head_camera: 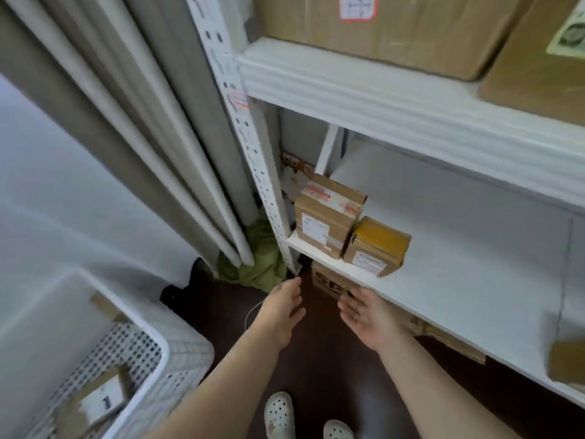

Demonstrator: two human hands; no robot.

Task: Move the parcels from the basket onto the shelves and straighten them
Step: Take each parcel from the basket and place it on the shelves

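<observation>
The person is standing in front of a white rack and is holding both hands out toward the middle shelf (443, 296). The left hand (281, 307) is hanging in the air near the foot of the rack post (247, 137); its grip is apart, the fingers are straight and are holding nothing. The right hand (364, 315) is hovering just before the shelf edge with the palm turned inward; its grip is also apart and empty. Neither hand is touching a parcel. Two parcels are standing at the left end of this shelf: a tall box (326, 217) close to the post and a small box (376, 245) with yellow tape just beside it on the right, their sides touching. Another brown parcel (566, 362) is lying far to the right on the same shelf, blurred. The basket (177, 353) is sitting at the lower left, well apart from the hands, and one labelled parcel (95, 403) is lying inside it. Big cartons (395, 30) are resting on the upper shelf (380, 99). A printed box (329, 283) is showing under the middle shelf. A curtain (142, 122) is hanging left of the rack, and a green cloth (253, 264) is lying at its foot on the dark floor (332, 359).
</observation>
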